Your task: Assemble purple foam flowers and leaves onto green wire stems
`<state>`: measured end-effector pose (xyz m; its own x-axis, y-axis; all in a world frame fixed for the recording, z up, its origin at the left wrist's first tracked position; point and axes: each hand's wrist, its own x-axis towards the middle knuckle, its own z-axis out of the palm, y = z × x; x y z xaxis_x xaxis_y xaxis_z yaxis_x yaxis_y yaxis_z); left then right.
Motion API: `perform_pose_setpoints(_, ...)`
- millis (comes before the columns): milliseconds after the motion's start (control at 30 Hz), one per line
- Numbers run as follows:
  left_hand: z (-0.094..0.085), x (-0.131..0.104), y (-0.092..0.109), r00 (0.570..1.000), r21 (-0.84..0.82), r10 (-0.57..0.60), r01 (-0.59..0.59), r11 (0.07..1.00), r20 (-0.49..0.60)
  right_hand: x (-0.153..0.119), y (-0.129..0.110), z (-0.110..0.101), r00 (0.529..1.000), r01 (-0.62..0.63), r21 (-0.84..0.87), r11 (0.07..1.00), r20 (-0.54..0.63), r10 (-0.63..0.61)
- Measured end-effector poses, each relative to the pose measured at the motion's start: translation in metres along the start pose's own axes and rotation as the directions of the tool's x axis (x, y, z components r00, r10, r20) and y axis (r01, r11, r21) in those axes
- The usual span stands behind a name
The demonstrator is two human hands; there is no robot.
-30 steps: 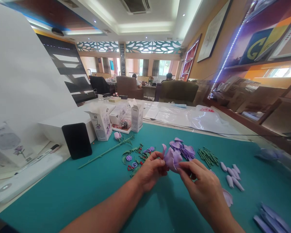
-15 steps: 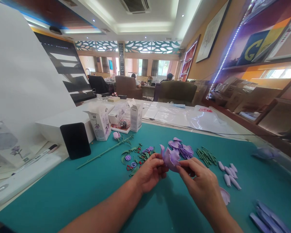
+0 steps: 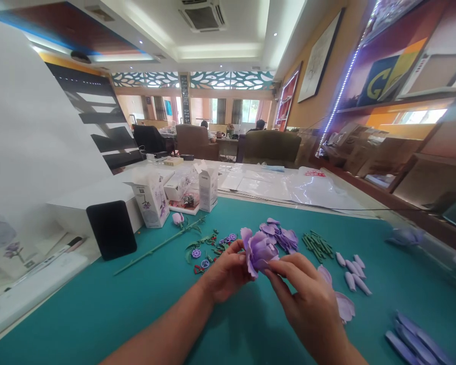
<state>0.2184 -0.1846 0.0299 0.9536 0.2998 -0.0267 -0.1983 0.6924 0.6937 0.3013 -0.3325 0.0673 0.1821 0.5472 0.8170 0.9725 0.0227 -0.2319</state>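
Note:
A purple toy flower (image 3: 261,249) with ruffled, layered petals is held up above the green mat (image 3: 137,314). My left hand (image 3: 228,271) is closed around its left side and underside, the fingertips partly hidden behind the petals. From the right, my right hand (image 3: 302,289) pinches a lower petal edge between thumb and index finger. Behind the flower lies a pile of loose purple petals (image 3: 285,237). Pale petals (image 3: 345,306) rest on the mat beside my right wrist.
Green stem pieces (image 3: 317,244) and pale lilac tapered parts (image 3: 355,268) lie to the right; long violet parts (image 3: 416,337) sit nearer. Small green, red and purple pieces (image 3: 205,253) and a long-stemmed rose (image 3: 178,219) are on the left. A black upright panel (image 3: 111,230) and printed boxes (image 3: 152,205) stand behind.
The flower has turned in my hands, showing more of its opened petals and layered middle. My right fingers stay at its lower edge. The whole view has shifted slightly.

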Motion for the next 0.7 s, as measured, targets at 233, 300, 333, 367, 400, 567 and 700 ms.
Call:
perform_pose_setpoints(233,0.005,-0.002,0.002,0.999,-0.041,-0.021,0.023,0.999,0.047,0.004,-0.009,-0.002,0.992,0.040,-0.024,0.999,-0.120,-0.043)
perform_pose_setpoints(300,0.006,-0.002,0.002,0.999,-0.036,-0.031,0.031,0.999,0.016,0.003,-0.006,-0.002,0.994,0.064,-0.043,0.997,-0.091,-0.068)
perform_pose_setpoints(333,0.007,-0.002,0.002,1.000,-0.034,-0.028,0.028,0.999,-0.001,0.002,-0.004,-0.002,0.994,0.077,-0.050,0.996,-0.072,-0.081)
perform_pose_setpoints(367,0.007,-0.002,0.002,1.000,-0.036,-0.024,0.023,0.999,-0.017,0.002,-0.002,-0.002,0.994,0.089,-0.056,0.994,-0.056,-0.092)
perform_pose_setpoints(400,0.007,-0.002,0.001,0.999,-0.042,-0.018,0.017,0.999,-0.029,0.001,-0.001,-0.001,0.994,0.098,-0.060,0.993,-0.047,-0.101)
perform_pose_setpoints(567,0.008,-0.003,0.002,0.999,-0.058,-0.017,0.014,0.998,-0.041,0.001,0.000,0.000,0.992,0.118,-0.056,0.991,-0.037,-0.120)
perform_pose_setpoints(700,0.012,-0.004,0.005,0.998,-0.043,-0.030,0.028,0.999,-0.047,0.001,-0.001,0.001,0.991,0.126,-0.052,0.991,-0.040,-0.128)
